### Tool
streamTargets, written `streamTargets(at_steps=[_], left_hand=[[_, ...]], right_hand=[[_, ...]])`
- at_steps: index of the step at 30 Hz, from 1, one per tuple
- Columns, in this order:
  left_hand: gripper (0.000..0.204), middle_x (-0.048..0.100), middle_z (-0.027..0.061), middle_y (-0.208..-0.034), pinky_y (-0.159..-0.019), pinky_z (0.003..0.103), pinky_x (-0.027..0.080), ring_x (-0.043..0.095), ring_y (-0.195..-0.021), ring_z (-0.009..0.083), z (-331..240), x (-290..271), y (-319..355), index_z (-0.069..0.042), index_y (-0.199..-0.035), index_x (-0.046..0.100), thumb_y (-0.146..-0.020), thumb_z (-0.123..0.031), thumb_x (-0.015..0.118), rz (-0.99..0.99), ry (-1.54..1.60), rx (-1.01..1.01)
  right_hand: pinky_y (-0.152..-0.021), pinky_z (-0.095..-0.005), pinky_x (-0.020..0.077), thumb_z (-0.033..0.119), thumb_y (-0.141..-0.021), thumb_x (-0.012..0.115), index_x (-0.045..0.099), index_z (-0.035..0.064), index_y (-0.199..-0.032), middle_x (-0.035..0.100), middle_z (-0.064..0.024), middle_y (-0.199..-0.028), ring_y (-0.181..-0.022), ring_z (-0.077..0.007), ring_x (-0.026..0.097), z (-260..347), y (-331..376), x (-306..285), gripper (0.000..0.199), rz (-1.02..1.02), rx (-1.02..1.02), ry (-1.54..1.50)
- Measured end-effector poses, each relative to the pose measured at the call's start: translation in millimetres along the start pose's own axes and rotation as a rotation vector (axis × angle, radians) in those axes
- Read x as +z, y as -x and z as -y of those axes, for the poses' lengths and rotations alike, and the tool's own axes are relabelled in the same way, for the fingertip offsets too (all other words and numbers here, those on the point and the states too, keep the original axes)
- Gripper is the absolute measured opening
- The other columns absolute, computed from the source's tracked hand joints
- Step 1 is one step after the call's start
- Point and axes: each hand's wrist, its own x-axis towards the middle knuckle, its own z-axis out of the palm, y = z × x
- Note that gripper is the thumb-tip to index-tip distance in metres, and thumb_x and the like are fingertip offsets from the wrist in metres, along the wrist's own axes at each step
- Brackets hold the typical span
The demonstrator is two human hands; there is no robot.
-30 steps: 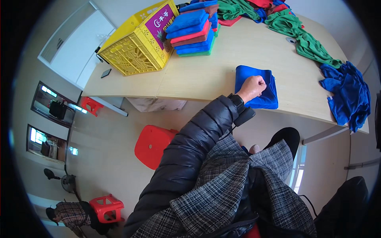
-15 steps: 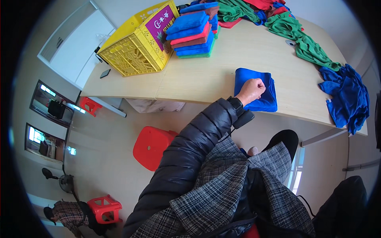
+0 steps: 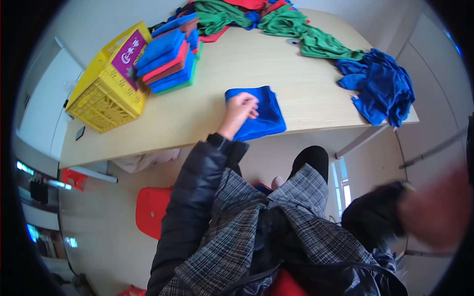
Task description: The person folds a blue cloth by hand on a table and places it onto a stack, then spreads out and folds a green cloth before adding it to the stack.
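On the near edge of the table lies a folded blue towel (image 3: 268,114), a flat, roughly square pad. My left hand (image 3: 241,113) rests on its left part, the fingers curled into a loose fist with nothing visible in them. Off to the right, away from the table, my right hand (image 3: 437,209) is a blur of motion, so its fingers cannot be made out. A rumpled heap of blue towels (image 3: 380,89) sits at the table's right end. Loose green towels (image 3: 323,44) trail from there toward the back.
A stack of folded towels (image 3: 170,66) in blue, red, brown and green stands beside a yellow plastic crate (image 3: 108,101) on the left. A phone-like dark flat object (image 3: 80,133) lies near the crate. Below the table is a red stool (image 3: 150,212).
The whole view has shifted, so the table things appear farther left. My right hand has come into view, moving fast at the right. My left hand stays on the folded blue towel.
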Motion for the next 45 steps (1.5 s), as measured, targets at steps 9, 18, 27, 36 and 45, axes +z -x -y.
streamTargets(at_steps=[9, 18, 27, 36, 45], left_hand=[[0.025, 0.065, 0.0177, -0.109, -0.087, 0.042, 0.051, 0.064, -0.102, 0.0355, -10, -27, 61, -0.001, -0.107, 0.063, -0.086, -0.013, 0.071, -0.205, -0.933, 0.483], [0.07, 0.041, 0.0193, -0.151, -0.115, 0.045, 0.033, 0.033, -0.144, 0.0347, 16, -16, 95, 0.002, -0.142, 0.045, -0.084, -0.021, 0.075, 0.01, -1.373, 0.448], [0.039, 0.058, 0.0228, -0.133, -0.109, 0.045, 0.037, 0.05, -0.128, 0.0372, -11, -24, 78, 0.004, -0.127, 0.059, -0.101, -0.024, 0.053, -0.032, -0.965, 0.32], [0.064, 0.036, 0.0213, -0.155, -0.12, 0.043, 0.022, 0.028, -0.146, 0.0356, 39, -50, -8, -0.003, -0.15, 0.036, -0.105, -0.047, 0.035, 0.055, -1.27, 0.249], [0.063, 0.037, 0.021, -0.154, -0.116, 0.049, 0.028, 0.033, -0.144, 0.0372, 32, -49, 18, -0.006, -0.15, 0.038, -0.103, -0.049, 0.038, -0.11, -1.353, 0.193]], right_hand=[[-0.108, -0.0445, 0.0399, 0.024, -0.1, 0.055, 0.049, -0.0023, -0.138, 0.055, -0.0247, -0.136, -0.13, -0.0387, 0.05, -48, 267, 184, 0.047, 0.805, 0.861, -0.093], [-0.116, -0.0517, 0.0267, 0.044, -0.1, 0.046, 0.047, 0.0038, -0.144, 0.045, -0.0176, -0.15, -0.141, -0.0397, 0.036, -73, 332, 196, 0.06, 1.118, 0.653, 0.461], [-0.111, -0.0502, 0.0327, 0.044, -0.1, 0.045, 0.046, 0.0074, -0.145, 0.043, -0.0149, -0.152, -0.136, -0.0385, 0.041, -90, 335, 170, 0.058, 1.137, 0.802, 0.554], [-0.107, -0.0483, 0.0356, 0.042, -0.1, 0.047, 0.05, 0.0091, -0.143, 0.048, -0.0119, -0.147, -0.132, -0.0345, 0.044, -87, 329, 178, 0.054, 1.092, 0.8, 0.544], [-0.112, -0.0517, 0.0317, 0.038, -0.099, 0.049, 0.052, 0.0094, -0.141, 0.047, -0.0135, -0.146, -0.138, -0.0364, 0.04, -85, 329, 164, 0.051, 1.102, 0.763, 0.649]])
